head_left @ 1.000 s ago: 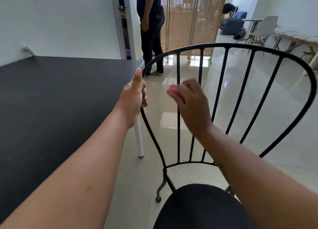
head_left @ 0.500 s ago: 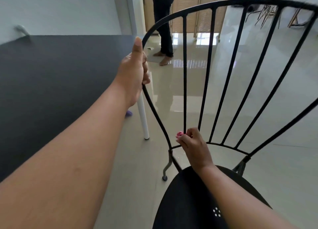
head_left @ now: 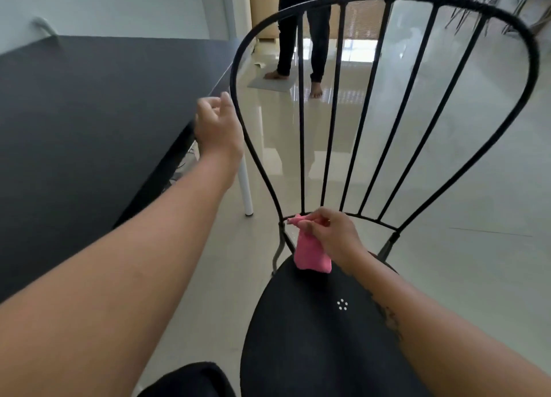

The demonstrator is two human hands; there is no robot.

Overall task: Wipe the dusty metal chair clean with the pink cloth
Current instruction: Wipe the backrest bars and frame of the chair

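The chair (head_left: 384, 104) loses the front of its seat to the bottom edge, and its legs are mostly hidden under the seat. The right hand (head_left: 331, 232) covers the upper part of the pink cloth (head_left: 311, 255). A standing person (head_left: 301, 35) is cut off above the waist by the top edge. The black worktop (head_left: 89, 113) runs off the left edge

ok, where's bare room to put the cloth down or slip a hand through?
Bare: the black tabletop left of the chair frame, and the seat in front of the pink cloth. The wider bar gaps on the backrest's right side look passable. Crowded: the bars' base, where the right hand pinches the cloth, and the frame's left edge beside the open left hand.
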